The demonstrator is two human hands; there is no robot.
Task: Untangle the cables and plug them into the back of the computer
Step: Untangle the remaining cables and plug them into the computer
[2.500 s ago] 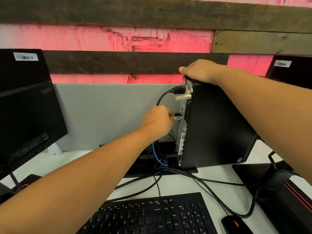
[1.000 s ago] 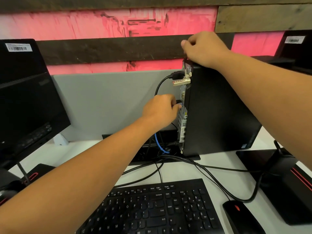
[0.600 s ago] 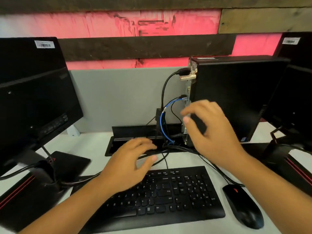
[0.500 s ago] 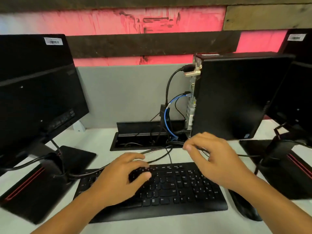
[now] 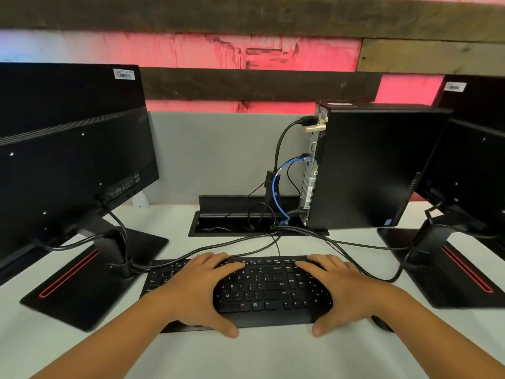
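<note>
Black monitors (image 5: 71,157) flank the white desk (image 5: 246,356) left and right, backs toward me, so their leads run openly to the middle. The computer (image 5: 374,165) stands upright at far right-centre, rear panel turned left for access; I judge the cables (image 5: 281,170), one blue, seated there. The keyboard (image 5: 262,288) lies near centre. My left hand (image 5: 202,291) and right hand (image 5: 344,288) rest flat on its ends, fingers loosely spread, thumbs hooking its near edge. A second ago the left worked at the ports while the right steadied the case top.
</note>
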